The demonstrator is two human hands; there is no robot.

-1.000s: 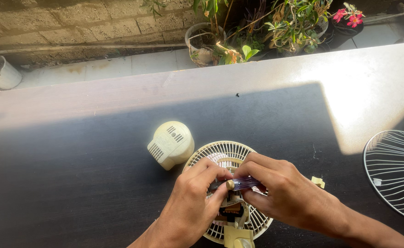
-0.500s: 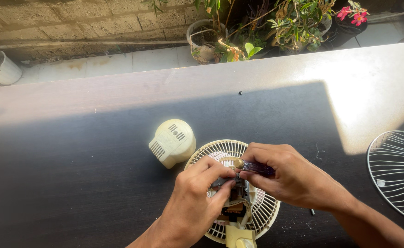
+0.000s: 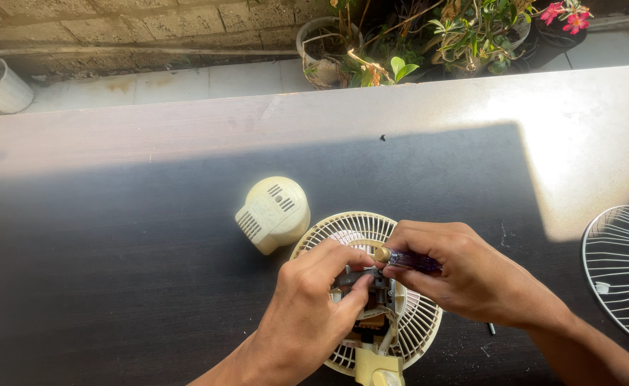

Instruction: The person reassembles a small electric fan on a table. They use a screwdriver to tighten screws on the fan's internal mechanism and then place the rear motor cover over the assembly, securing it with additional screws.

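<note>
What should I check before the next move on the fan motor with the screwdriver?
1. Left hand steadies the motor: ok, fingers rest on it.
2. Right hand grips the screwdriver: ok, purple handle enclosed.
3. Tip seated on a screw: cannot tell, the hands hide it.
4. Rear grille flat on the table: ok.
5. Motor cover out of the way: ok, it lies apart, left of the grille.
6. Wire guard clear of the elbow: ok, at the right edge.
</note>
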